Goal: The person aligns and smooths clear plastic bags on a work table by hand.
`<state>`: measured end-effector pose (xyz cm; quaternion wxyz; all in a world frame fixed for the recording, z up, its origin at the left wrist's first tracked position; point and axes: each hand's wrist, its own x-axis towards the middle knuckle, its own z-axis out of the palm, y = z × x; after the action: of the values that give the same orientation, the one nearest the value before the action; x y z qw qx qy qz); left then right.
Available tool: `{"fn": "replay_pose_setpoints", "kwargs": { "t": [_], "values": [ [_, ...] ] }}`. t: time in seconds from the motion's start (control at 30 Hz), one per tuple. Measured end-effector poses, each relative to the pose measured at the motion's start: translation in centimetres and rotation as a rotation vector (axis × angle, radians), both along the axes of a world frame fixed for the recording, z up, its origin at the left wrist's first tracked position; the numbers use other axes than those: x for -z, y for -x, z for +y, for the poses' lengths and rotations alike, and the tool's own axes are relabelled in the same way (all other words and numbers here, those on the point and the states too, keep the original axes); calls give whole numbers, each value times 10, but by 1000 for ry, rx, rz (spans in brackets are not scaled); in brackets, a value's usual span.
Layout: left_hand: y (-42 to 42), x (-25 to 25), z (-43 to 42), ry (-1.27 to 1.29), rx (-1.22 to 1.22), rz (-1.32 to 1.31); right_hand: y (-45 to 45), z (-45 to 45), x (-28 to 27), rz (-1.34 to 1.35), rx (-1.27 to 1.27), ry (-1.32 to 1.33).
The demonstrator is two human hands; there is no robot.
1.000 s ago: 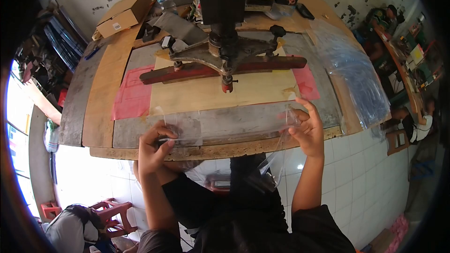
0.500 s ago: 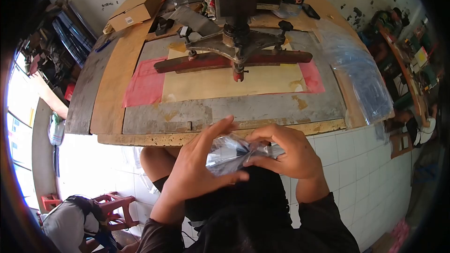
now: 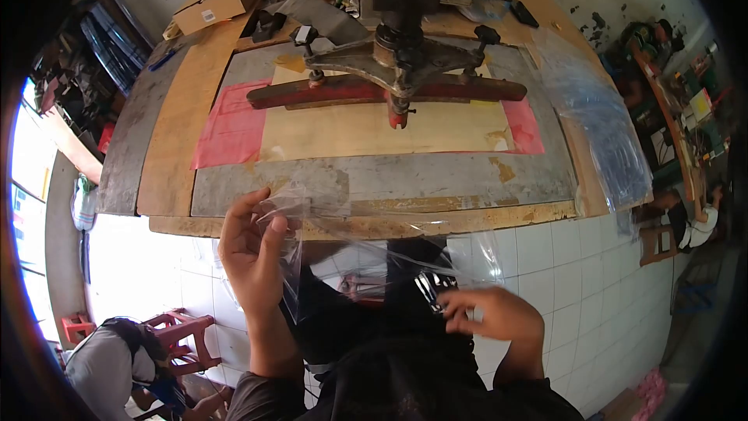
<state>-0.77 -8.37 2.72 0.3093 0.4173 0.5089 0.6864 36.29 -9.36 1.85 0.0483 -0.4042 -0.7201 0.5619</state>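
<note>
The bench (image 3: 167, 140) spreads ahead of the left grip (image 3: 253, 257) and the right grip (image 3: 502, 313), its front edge just beyond them, which leaves room to work over the lap. A machine with a long red bar (image 3: 319, 93) stands farther ahead, between the two grips in line; its bar hangs crosswise, seemingly to face the yellow sheet (image 3: 374, 131) spread flat beneath it. Ahead and to the right of the right grip, a pile of clear plastic (image 3: 612, 136) lies along the bench's side, probably there to be within arm's reach yet off the middle.

The clear film (image 3: 389, 245) reaches from the left grip toward the right grip, partly in front of the bench's edge and partly above the lap. The left grip is raised, with thumb and fingers pinching a gathered end of it, likely to keep that side up and the film from slipping down. The right grip sits lower, just beside the film's other end, with fingers loosely bent and parted; I cannot tell whether they catch the film. Pink sheets (image 3: 234, 125) flank the yellow one, ahead of the grips, perhaps to cover its ends.
</note>
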Motion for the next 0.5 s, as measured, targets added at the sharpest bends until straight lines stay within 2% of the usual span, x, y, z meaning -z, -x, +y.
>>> {"fn": "replay_pose_setpoints", "kwargs": {
  "t": [0.03,0.1,0.2,0.27,0.3,0.37,0.4,0.43,0.47,0.5],
  "values": [
    [-1,2,0,-4,33,-21,-1,0,9,-101,154,-119],
    [-3,4,0,-3,56,-50,-5,3,23,-64,542,-450],
    [-6,5,-2,15,84,-63,-11,7,31,24,683,-483],
    [-9,3,-3,39,89,-47,-3,13,28,349,570,-380],
    [-15,1,-3,32,82,-39,-3,14,32,352,565,-380],
    [-28,-1,-2,22,62,-32,-6,19,54,976,385,153],
    [-35,-1,-1,-54,72,-56,-8,18,73,1144,305,280],
    [-37,0,-1,-130,82,-78,-4,25,81,1142,290,287],
    [-29,-1,-4,-116,206,-26,0,32,87,1252,-41,508],
    [-30,-2,-4,-117,189,-27,5,38,85,1331,-383,730]
  ]
}}
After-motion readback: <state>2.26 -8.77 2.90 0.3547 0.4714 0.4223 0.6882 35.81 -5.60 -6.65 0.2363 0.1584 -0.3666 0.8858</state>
